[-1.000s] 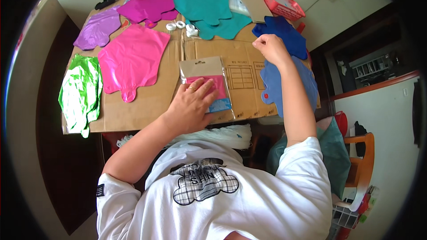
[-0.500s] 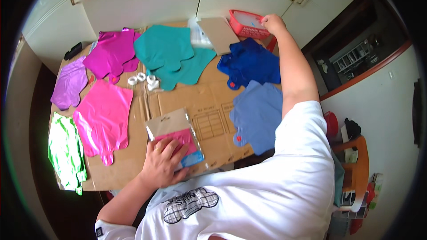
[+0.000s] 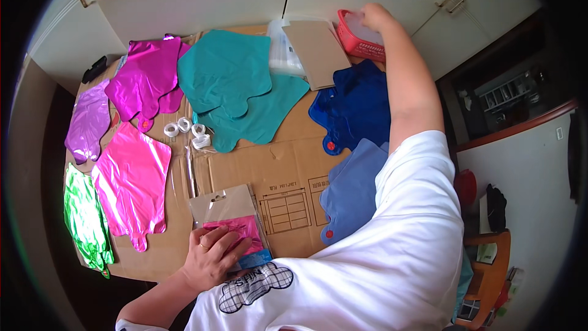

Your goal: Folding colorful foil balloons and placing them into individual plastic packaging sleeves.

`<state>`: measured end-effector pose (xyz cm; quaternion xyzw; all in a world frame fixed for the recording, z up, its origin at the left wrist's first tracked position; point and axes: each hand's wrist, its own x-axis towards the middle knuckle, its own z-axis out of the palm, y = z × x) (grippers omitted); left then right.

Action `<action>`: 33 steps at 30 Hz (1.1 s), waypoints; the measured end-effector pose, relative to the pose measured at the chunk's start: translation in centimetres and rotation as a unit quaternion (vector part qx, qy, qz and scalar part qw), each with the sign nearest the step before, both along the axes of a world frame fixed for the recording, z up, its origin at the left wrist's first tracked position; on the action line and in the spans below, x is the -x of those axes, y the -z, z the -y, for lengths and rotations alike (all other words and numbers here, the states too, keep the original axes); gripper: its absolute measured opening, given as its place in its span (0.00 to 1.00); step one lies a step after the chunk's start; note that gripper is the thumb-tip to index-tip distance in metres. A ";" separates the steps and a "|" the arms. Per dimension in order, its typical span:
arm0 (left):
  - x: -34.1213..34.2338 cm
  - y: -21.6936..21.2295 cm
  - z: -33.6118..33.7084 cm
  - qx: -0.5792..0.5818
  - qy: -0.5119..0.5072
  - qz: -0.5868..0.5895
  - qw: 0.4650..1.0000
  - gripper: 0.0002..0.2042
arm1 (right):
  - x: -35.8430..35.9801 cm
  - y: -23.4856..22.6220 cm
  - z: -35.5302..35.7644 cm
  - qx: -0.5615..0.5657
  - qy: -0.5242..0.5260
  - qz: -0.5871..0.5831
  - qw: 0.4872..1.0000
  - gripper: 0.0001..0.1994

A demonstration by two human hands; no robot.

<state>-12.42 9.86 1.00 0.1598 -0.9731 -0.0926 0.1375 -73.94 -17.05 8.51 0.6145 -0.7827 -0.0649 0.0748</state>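
Note:
My left hand (image 3: 214,251) lies over the lower part of a clear packet (image 3: 222,204) with a cardboard backing, its fingers curled onto the pink foil piece (image 3: 245,231) inside. A blue piece shows at the packet's bottom edge. At the far right, my outstretched right hand (image 3: 376,17) reaches into a red plastic basket (image 3: 369,50) that holds something whitish and translucent. Its fingers are closed, but what they pinch is too small to make out. Nearest my right forearm lie a dark blue foil balloon (image 3: 358,101) and grey-blue ones (image 3: 354,190), all flat.
Cardboard (image 3: 239,171) covers the table. Flat balloons lie about: teal (image 3: 223,67), magenta (image 3: 144,76), purple (image 3: 87,119), pink (image 3: 131,184) and green (image 3: 86,214). White ribbon rolls (image 3: 184,125) sit mid-left. Clear bags (image 3: 282,55) and brown card sheets (image 3: 315,52) lie beside the basket.
My right hand has moved from the basket's rim to inside it. The whole view has shifted slightly. My left hand stays on the packet, its fingers closer together.

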 end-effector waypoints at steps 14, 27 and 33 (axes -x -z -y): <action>-0.3 -0.5 -0.9 -0.032 -0.006 -0.056 0.998 0.32 | -19.3 -7.7 -11.8 -0.076 -0.103 0.472 0.872 0.11; -1.4 0.1 -1.6 -0.041 -0.003 -0.121 0.992 0.25 | -25.8 2.1 -18.7 0.122 -0.131 0.242 0.954 0.13; -1.7 0.2 -1.7 -0.046 -0.008 -0.116 0.992 0.21 | -31.9 4.2 -25.1 0.059 -0.088 0.224 0.969 0.12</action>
